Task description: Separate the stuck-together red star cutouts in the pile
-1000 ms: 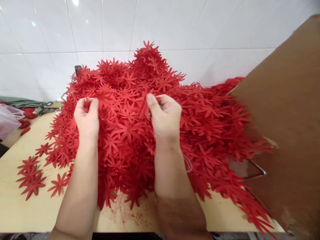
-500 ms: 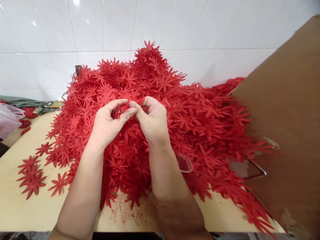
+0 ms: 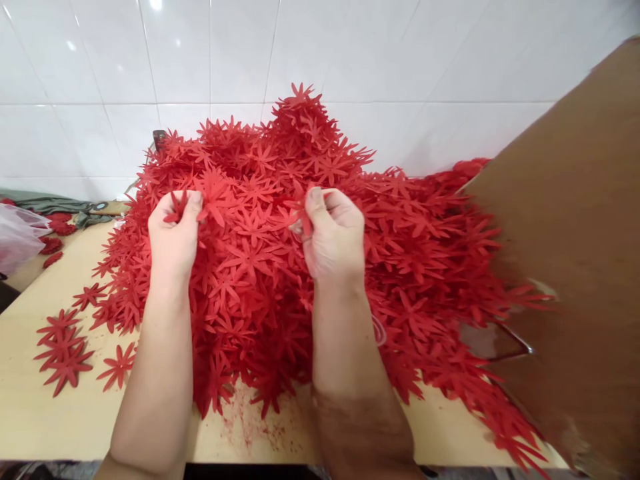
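A large heap of red fabric flower pieces (image 3: 250,260), each with narrow pointed petals, covers the middle of the table. Over the heap's left side, my left hand (image 3: 174,230) pinches a red flower piece (image 3: 176,208) between thumb and fingers. To the right, my right hand (image 3: 336,230) is closed on another red flower piece (image 3: 302,208), its petals sticking out leftward past the thumb. A gap separates the two hands, with loose flower pieces of the heap showing between them.
A brown cardboard box (image 3: 565,233) stands at the right. Several loose flower pieces (image 3: 65,350) lie on the table (image 3: 30,413) at the left. Half hidden by my right forearm is a clear plastic rim (image 3: 380,330). White wall tiles (image 3: 240,53) rise behind; a plastic bag (image 3: 20,237) is far left.
My hands were together over the heap's middle, fingers meeting on red material. They have moved apart, left hand leftward and right hand rightward, each now with a red piece in it.
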Demonstrator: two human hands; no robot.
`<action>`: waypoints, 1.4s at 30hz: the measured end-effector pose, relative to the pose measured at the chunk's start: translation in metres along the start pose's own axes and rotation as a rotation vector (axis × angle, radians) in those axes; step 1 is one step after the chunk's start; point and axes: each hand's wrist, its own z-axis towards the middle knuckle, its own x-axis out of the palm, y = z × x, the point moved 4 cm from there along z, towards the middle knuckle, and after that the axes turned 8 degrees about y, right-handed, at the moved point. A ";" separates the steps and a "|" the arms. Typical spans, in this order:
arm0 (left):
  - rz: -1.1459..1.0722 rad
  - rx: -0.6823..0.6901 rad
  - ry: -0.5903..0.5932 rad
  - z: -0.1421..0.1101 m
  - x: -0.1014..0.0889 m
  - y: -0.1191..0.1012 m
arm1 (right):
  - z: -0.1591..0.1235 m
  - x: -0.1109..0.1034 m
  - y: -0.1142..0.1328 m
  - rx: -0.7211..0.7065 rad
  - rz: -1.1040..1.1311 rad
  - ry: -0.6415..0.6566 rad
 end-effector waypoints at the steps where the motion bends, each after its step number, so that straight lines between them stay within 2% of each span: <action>1: -0.021 -0.005 -0.016 0.002 -0.003 0.002 | 0.002 -0.006 -0.004 -0.015 -0.036 -0.044; 4: -0.054 0.002 0.003 0.002 -0.002 0.003 | 0.004 -0.013 -0.006 -0.080 -0.251 -0.144; 7: -0.060 -0.015 0.054 -0.002 0.008 0.002 | -0.007 0.000 0.016 -0.242 -0.560 -0.178; 9: -0.096 -0.085 0.107 -0.005 0.016 0.002 | -0.018 0.018 0.036 -0.337 -0.649 -0.071; 11: -0.169 -0.200 0.169 -0.007 0.023 0.004 | -0.028 0.039 0.049 -0.382 -0.637 0.162; 13: -0.272 -0.319 0.218 -0.010 0.029 0.003 | -0.035 0.054 0.051 -0.363 -0.595 0.332; 15: -0.354 -0.391 0.250 -0.012 0.031 0.000 | -0.037 0.060 0.044 -0.307 -0.532 0.402; 19: -0.394 -0.364 0.349 -0.016 0.033 -0.010 | -0.029 0.053 0.025 -0.179 -0.388 0.351; 24: -0.403 -0.381 0.415 -0.019 0.035 0.001 | -0.020 0.043 0.015 -0.057 -0.226 0.271; 28: -0.285 -0.250 0.462 -0.017 0.035 0.006 | -0.019 0.038 0.015 -0.059 -0.167 0.164; 30: -0.208 -0.159 0.434 -0.015 0.034 0.004 | -0.019 0.037 0.015 -0.057 -0.160 0.148; 33: -0.079 -0.093 0.366 -0.012 0.031 0.004 | -0.018 0.033 0.015 -0.081 -0.219 0.116; 38: 0.052 0.036 0.165 -0.009 0.023 0.002 | -0.016 0.029 0.014 -0.081 -0.284 0.059; 40: 0.039 0.076 0.172 -0.011 0.025 -0.002 | -0.016 0.029 0.014 -0.065 -0.276 0.052; 42: 0.037 0.076 0.256 -0.014 0.030 -0.006 | -0.016 0.030 0.014 -0.052 -0.269 0.070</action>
